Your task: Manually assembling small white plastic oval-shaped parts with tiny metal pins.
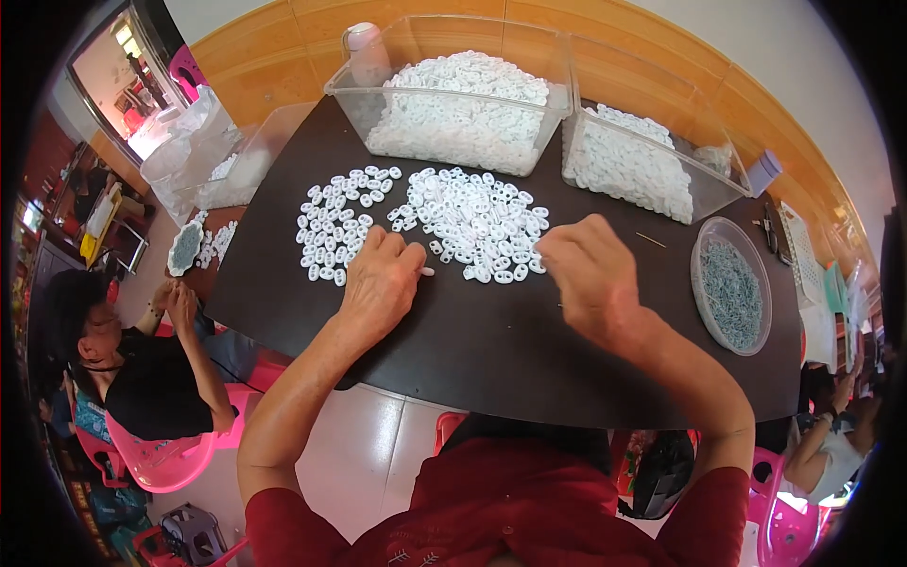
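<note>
My left hand (380,281) is closed at the table's near-left part, with a small white plastic piece (427,271) pinched at its fingertips. My right hand (595,279) hovers to the right of the white pile with its fingers curled together; whatever they hold, if anything, is hidden. Between and beyond my hands lies a heap of white oval two-holed plastic pieces (477,219). A looser spread of the same pieces (331,227) is just past my left hand. At the right, a round clear dish (766,300) holds many small grey-blue metal parts.
Two clear bins (453,102) full of white pieces stand along the far side of the dark table (453,354). A thin stick (651,240) lies near the right one. A pink bottle (364,47) is behind. At the left, another person (156,387) works seated.
</note>
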### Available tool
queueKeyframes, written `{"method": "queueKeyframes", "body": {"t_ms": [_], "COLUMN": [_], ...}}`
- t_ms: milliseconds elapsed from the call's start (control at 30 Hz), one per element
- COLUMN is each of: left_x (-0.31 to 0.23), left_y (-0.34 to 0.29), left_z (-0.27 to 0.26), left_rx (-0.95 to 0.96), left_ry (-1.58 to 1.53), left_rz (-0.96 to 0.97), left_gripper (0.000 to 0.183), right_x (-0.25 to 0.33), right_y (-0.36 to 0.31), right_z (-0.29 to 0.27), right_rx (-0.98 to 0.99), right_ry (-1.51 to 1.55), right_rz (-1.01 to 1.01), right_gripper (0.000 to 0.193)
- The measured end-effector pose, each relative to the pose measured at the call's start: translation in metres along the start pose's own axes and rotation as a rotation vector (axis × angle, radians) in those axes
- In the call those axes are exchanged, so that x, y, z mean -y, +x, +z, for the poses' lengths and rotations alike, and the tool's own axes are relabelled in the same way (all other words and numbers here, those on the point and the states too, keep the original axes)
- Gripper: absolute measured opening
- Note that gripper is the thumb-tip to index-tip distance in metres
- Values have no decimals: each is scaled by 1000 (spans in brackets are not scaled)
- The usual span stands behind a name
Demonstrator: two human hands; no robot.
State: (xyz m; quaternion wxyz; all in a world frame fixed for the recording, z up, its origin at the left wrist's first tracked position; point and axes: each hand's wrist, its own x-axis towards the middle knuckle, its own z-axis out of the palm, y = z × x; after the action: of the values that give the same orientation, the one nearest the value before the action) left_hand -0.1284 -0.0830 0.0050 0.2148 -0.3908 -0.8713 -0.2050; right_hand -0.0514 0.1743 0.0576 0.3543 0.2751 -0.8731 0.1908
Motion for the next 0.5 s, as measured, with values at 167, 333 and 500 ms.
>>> {"method": "queueKeyframes", "body": {"t_ms": [167,333,500], "left_x": [-2,-14,-2], "left_y": [-9,-7,-9], "left_z": [1,0,7], "left_rx": [-16,16,-57], "left_ry": [-80,-238,30], "left_rz": [-38,-64,9], "left_gripper": [14,14,15], "right_x": [16,28,29], "right_y": [-4,3,1], "right_z": [30,62,63], "right_rx": [68,125,141], "right_ry": [157,218,211], "right_rz": [108,193,156], "right_gripper": [21,24,21]}}
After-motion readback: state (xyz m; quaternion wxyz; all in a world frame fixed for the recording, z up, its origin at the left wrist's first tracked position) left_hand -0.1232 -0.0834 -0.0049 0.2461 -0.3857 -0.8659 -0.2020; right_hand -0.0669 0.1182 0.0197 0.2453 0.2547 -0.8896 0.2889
